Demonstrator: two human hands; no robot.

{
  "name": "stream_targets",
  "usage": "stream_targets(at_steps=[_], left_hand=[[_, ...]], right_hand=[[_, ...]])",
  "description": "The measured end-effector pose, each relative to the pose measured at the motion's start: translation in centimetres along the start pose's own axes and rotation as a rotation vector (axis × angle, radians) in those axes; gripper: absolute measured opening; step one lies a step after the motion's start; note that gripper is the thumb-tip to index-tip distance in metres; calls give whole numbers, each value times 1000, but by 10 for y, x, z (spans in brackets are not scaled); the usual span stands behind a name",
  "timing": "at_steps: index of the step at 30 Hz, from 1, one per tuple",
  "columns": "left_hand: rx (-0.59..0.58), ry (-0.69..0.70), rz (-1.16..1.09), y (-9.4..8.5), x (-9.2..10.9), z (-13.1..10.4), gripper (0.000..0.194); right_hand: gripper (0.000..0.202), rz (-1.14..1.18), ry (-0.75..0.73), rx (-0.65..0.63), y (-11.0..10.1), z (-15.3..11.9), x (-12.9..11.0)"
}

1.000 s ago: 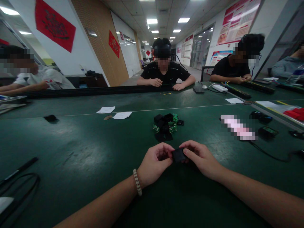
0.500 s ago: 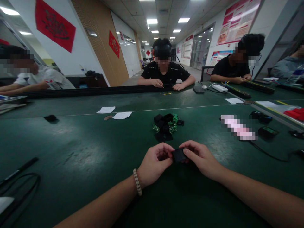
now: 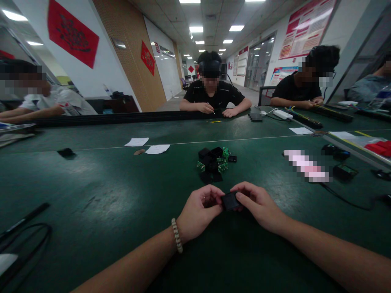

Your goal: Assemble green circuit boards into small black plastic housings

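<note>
While the left hand [image 3: 197, 213] and right hand [image 3: 262, 206] pinch a small black case [image 3: 230, 201] between them — one at either side — black housings [image 3: 204, 154] and green circuit boards [image 3: 222, 167] lie heaped just beyond on the worktop [image 3: 122, 175].

I see two white papers [image 3: 157, 149] on a big green table [image 3: 106, 175], with a flat brown thing [image 3: 139, 152] right beside one. A black cord [image 3: 48, 236] loops near the left edge. Something red [image 3: 380, 147] lies over on the right. Across the table sits a person [image 3: 197, 92] in black. A big red sign [image 3: 73, 34] hangs up on the left, and bright lights [image 3: 196, 29] shine above.
</note>
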State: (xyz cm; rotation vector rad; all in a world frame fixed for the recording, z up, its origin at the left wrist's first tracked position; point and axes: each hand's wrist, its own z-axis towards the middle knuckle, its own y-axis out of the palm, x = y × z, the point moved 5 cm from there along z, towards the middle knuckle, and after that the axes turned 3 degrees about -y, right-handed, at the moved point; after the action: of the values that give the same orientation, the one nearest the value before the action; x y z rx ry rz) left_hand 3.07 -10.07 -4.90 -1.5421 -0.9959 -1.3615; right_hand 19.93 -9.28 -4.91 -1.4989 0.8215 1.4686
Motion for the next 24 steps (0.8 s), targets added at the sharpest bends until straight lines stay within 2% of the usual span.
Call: stream_targets(at_steps=[11,24], left_hand=[[-22,0,31,-2,-3,1,19],[4,16,15,0,2,0,18]], right_hand=[[26,12,7,5,0,0,1],[26,-14,-3,6,0,0,1]])
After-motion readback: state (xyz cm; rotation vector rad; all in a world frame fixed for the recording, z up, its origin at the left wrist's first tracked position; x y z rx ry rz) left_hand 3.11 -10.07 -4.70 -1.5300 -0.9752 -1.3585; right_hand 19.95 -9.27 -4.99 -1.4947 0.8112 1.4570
